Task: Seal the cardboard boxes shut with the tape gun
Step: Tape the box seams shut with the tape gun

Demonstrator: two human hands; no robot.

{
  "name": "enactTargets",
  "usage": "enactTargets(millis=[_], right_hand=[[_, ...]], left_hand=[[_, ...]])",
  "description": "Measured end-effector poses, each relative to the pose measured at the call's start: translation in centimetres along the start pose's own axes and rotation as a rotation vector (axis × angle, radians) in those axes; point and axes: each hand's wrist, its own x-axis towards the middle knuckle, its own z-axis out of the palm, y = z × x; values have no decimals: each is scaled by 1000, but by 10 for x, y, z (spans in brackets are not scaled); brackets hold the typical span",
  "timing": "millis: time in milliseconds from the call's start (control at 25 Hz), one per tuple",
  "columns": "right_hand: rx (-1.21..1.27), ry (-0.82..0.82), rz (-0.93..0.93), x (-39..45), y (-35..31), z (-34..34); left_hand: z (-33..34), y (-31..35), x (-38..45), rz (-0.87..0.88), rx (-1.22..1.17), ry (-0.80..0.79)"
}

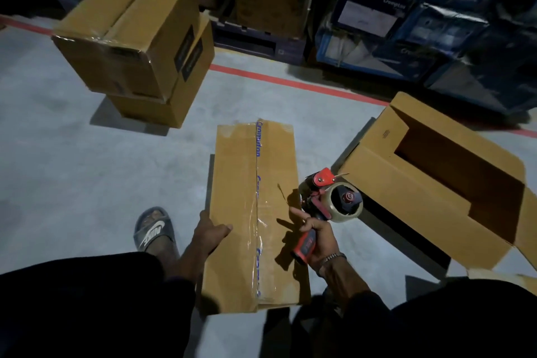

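A long narrow cardboard box (232, 183) lies on the floor in front of me, flaps closed, with clear tape along its centre seam over blue lettering. My left hand (210, 234) rests flat on the box's left edge, fingers spread. My right hand (318, 237) grips the red handle of the tape gun (331, 200), held just off the box's right edge with its roll of clear tape facing right. An open cardboard box (430, 183) lies on the floor to the right, flaps spread.
Two taped boxes (136, 38) are stacked at the upper left. Pallets with wrapped goods (406, 23) line the back beyond a red floor line (290, 83). My sandalled foot (155, 229) stands left of the box on grey concrete.
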Motion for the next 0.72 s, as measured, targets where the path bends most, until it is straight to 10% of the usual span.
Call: enactTargets(millis=[440,720], right_hand=[[-18,141,49,-86,57,-66],[18,75,79,-108,23,-32]], left_hand=[[39,-39,-92,77,438,-78],[23,110,-139,126,387,-317]])
